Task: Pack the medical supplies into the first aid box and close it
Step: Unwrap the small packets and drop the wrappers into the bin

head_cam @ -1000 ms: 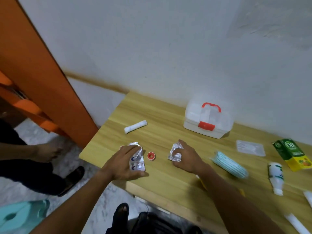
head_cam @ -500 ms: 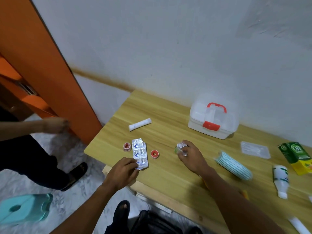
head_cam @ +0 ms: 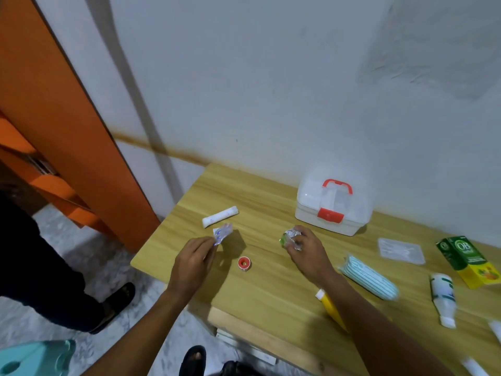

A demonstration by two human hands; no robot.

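Already both hands are full, the left hand [head_cam: 193, 263] pinching a blister pack [head_cam: 222, 232] and the right hand [head_cam: 306, 252] clutching a foil packet [head_cam: 290, 236], so unlatching the closed first aid box [head_cam: 329, 210] risks a drop.

Box [head_cam: 329, 213] at table [head_cam: 260, 302] rear, tape roll [head_cam: 244, 263] btwn hands.

First aid box [head_cam: 329, 213]: 1
Blister packs [head_cam: 222, 232] [head_cam: 290, 237]: 2, one in each of your hands
Tape roll [head_cam: 244, 263]: 1
Gauze roll [head_cam: 220, 216]: 1
Mask pack [head_cam: 369, 278]: 1
Green carton [head_cam: 466, 260]: 1
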